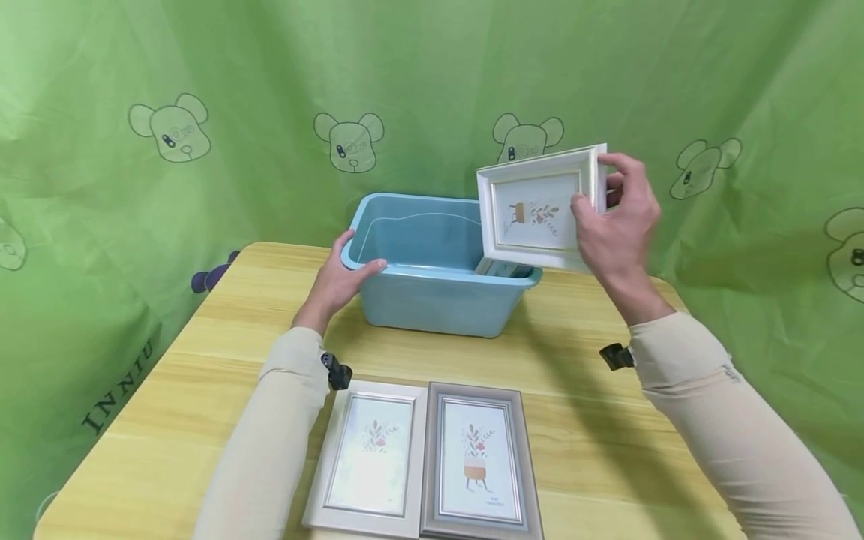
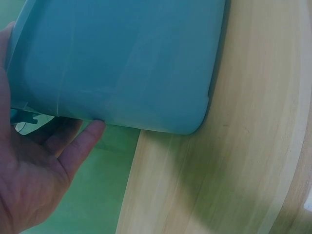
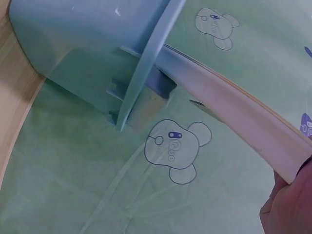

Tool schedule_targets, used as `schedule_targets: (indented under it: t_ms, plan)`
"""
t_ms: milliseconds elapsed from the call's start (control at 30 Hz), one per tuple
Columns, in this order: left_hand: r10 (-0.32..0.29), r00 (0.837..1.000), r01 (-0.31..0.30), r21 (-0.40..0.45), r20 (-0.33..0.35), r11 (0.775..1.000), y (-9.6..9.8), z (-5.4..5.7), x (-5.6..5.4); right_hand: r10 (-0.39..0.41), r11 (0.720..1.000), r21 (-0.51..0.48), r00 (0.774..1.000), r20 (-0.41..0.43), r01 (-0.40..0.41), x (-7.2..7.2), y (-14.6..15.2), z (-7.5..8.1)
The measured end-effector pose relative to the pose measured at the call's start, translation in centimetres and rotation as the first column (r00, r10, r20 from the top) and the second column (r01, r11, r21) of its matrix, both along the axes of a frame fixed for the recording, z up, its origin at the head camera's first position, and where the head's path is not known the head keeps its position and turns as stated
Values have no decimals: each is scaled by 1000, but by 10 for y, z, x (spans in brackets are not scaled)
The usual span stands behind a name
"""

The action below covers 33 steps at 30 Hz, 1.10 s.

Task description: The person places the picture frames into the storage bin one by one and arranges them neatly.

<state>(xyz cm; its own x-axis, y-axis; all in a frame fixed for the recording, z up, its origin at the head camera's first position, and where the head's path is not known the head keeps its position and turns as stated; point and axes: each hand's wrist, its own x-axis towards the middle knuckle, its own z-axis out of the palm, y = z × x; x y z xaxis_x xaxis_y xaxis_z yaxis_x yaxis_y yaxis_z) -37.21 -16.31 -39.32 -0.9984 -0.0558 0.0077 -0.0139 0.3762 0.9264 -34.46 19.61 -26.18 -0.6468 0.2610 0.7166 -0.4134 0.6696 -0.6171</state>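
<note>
A light blue plastic tub (image 1: pixel 439 304) stands at the back of the table. My left hand (image 1: pixel 337 279) grips its left end, thumb over the near rim; the left wrist view shows fingers (image 2: pixel 82 146) against the tub's outer wall. With thumb and fingers my right hand (image 1: pixel 622 221) pinches the right edge of a white picture frame (image 1: pixel 536 214). This frame is tilted, above the tub's right end, its flower picture turned sideways. Seen edge-on in the right wrist view, the white frame (image 3: pixel 234 105) overlaps the tub rim. Another frame (image 1: pixel 501 268) shows partly inside the tub.
A cream picture frame (image 1: pixel 367 469) and a grey-brown picture frame (image 1: pixel 478 457) lie side by side at the table's front. Behind the wooden table (image 1: pixel 223 375) hangs a green curtain (image 1: pixel 432 67) with bear-head prints. Black wrist devices sit on both sleeves.
</note>
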Motion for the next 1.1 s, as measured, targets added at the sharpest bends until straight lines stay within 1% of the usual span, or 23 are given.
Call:
schedule_targets:
  t_ms: [267, 467, 567, 867, 1100]
  plan:
    - [-1, 1000, 1, 5, 0, 1000, 0, -1, -1, -16, 999, 35, 995, 97, 12, -8, -7, -3]
    - [-2, 1000, 2, 10, 6, 1000, 0, 0, 1, -26, 999, 50, 993, 118, 20, -12, -11, -5]
    - [1, 1000, -1, 11, 3, 1000, -1, 0, 0, -30, 999, 49, 988, 149, 23, -14, -13, -3]
    - [3, 1000, -3, 17, 1, 1000, -1, -1, -1, -46, 998, 60, 958, 283, 30, -24, -19, 1]
    - [4, 1000, -4, 8, -3, 1000, -1, -2, -3, -76, 996, 70, 926, 369, 54, -35, -20, 1]
